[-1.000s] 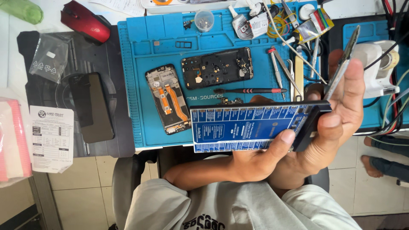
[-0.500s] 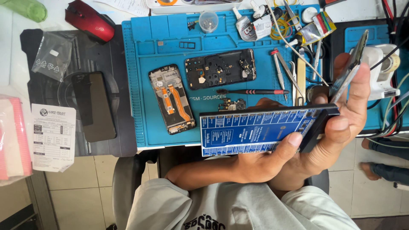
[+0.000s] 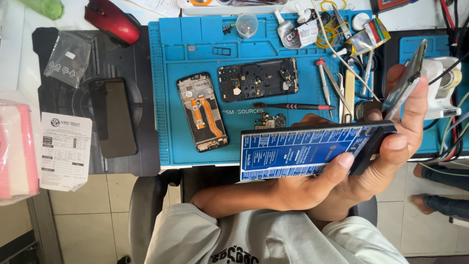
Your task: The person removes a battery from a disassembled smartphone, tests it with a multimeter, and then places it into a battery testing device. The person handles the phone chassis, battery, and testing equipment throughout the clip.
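Left hand: your left hand grips the long blue printed circuit board.
Right hand: your right hand pinches a thin grey phone panel edge-on.

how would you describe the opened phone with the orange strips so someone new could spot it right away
Start at the big blue work mat that covers the middle of the desk. On its left part lies the opened phone, standing lengthwise, tilted slightly, apart from both hands. Two orange ribbon cables run down its middle, whereas the dark phone frame to its right lies sideways and has none.
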